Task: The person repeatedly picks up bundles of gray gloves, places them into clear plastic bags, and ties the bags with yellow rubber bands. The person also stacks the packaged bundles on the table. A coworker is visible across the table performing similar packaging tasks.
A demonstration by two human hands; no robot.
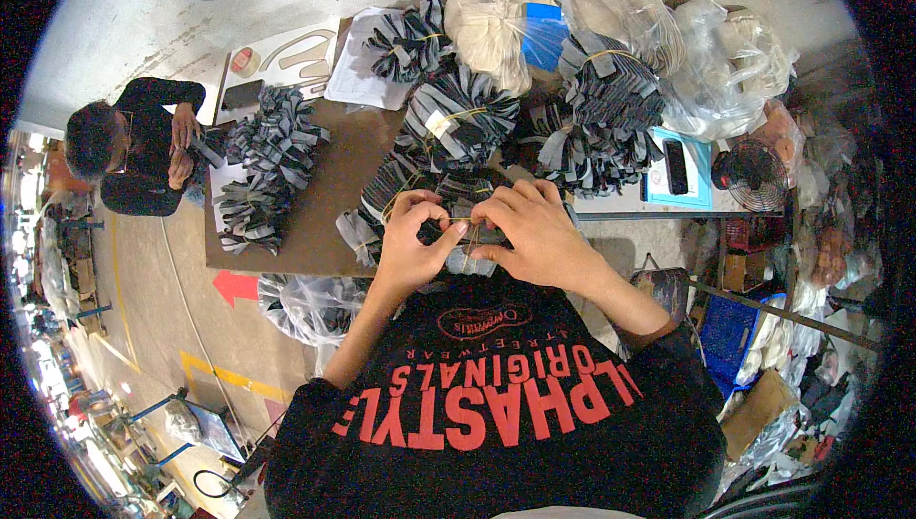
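My left hand (416,244) and my right hand (536,231) meet at the table's near edge, in front of my chest. Thumb and fingers of each pinch a thin yellowish band (465,220), stretched between them; whether it is rubber or string I cannot tell. It lies over a bundle of dark grey and black fabric strips (460,188), partly hidden by my fingers. Just beyond stands a larger banded bundle of grey strips (462,118). Left of my left hand, a small grey bundle (359,234) rests on the brown table (334,161).
A long pile of grey strips (272,161) lies left, beside a seated co-worker (143,152) handling a strip. More banded bundles (611,80) and filled plastic bags (501,18) crowd the back. Rightward are a phone (676,168), a fan (759,176) and a blue crate (739,338).
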